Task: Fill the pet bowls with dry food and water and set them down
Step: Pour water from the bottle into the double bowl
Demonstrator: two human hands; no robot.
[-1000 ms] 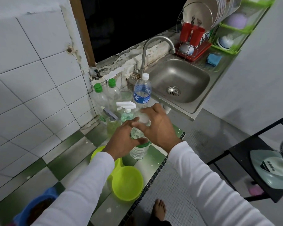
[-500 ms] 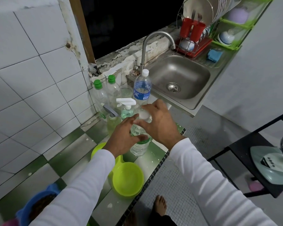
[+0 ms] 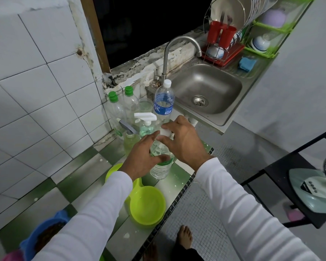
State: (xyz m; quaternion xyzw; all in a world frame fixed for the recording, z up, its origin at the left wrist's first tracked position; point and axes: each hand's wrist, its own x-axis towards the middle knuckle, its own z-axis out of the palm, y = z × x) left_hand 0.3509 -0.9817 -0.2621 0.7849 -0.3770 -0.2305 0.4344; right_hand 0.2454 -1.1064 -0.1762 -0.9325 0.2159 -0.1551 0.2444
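Head view: my left hand (image 3: pixel 141 159) grips a clear water bottle (image 3: pixel 161 166) round its middle, upright on the tabletop near the front edge. My right hand (image 3: pixel 184 140) pinches its white cap (image 3: pixel 165 132). A green bowl (image 3: pixel 147 205) sits empty at that edge; a blue bowl (image 3: pixel 43 234) holds kibble at the near-left corner. Thin plastic likely buckles, so hold low and gently.

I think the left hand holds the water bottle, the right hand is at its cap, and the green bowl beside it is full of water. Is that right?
Not quite: the head view shows the green bowl empty. The rest holds: the left hand grips the water bottle, and the right hand is at its cap.
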